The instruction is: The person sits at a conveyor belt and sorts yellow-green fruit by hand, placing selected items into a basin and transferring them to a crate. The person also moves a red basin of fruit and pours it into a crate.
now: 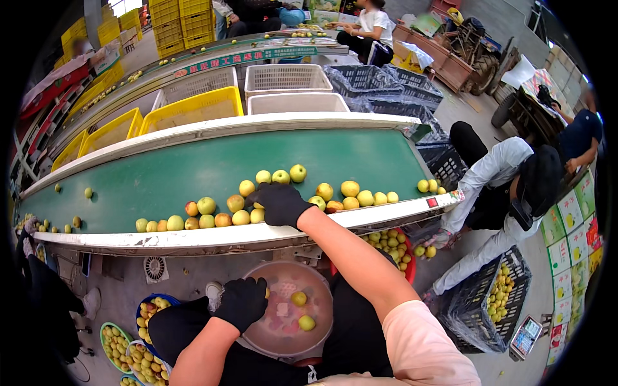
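Observation:
My right hand [278,202], in a black glove, reaches over the near edge of a green conveyor belt [241,149] and touches the round yellow-green fruits there. One fruit [258,215] shows partly beneath it; its palm is hidden. More fruits, such as a blushed one [235,203], line the belt's near side. My left hand [243,305], also black-gloved, is over the left side of a pinkish plastic basin [321,277] between my legs. A sliver of fruit [267,292] appears by its fingertips, and whether it is gripped is unclear. Two fruits [299,298] lie in the basin.
A white rail [159,240] borders the belt. Fruit-filled bowls [128,335] stand at lower left, and a red tub [409,270] at right. A co-worker [502,178] bends beside a black crate [470,309]. Yellow crates [193,111] and white crates [289,79] sit beyond the belt.

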`<state>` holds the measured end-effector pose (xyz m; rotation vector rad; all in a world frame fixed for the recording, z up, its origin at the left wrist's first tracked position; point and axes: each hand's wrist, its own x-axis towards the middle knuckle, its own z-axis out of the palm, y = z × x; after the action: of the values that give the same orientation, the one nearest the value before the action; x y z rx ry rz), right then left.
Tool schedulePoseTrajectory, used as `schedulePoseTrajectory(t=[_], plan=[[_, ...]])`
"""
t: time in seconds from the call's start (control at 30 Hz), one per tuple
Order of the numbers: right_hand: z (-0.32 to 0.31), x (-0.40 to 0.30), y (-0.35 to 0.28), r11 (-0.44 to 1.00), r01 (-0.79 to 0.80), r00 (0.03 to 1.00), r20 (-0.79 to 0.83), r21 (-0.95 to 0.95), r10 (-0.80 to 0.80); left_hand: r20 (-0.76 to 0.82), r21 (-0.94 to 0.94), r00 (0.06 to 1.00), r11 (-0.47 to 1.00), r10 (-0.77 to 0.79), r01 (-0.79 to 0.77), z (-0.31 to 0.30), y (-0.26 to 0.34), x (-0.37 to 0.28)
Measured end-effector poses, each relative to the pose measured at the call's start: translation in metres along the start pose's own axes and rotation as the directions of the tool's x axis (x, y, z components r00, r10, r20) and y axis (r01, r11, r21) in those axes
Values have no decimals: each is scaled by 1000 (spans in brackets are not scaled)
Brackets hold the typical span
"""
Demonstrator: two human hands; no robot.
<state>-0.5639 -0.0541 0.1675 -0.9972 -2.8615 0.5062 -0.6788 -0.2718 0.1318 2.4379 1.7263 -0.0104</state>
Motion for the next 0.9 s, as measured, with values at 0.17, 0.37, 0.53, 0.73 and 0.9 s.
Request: schedulePoseTrajectory(t=[0.17, 0.37, 0.53, 0.73, 0.9], plan=[[-21, -21, 10, 987, -21, 927, -367, 162, 80, -25, 29, 999, 999, 31, -30, 1, -1, -1], [-94, -88, 92, 787, -356, 842, -192, 505, 504, 21, 45, 1000, 999, -5, 5, 1, 2, -3], [-60, -126, 139, 899, -348, 906, -152, 267, 396, 60, 40, 998, 999, 20, -23, 7, 2, -4], [-61, -114, 135, 893, -449, 889, -87, 32, 450, 60, 22, 998, 1000, 20, -21, 6, 2, -2], [-72, -118, 135, 628, -359, 761, -173, 691, 625, 72, -4, 997, 1000, -16, 16, 1, 8, 3]])
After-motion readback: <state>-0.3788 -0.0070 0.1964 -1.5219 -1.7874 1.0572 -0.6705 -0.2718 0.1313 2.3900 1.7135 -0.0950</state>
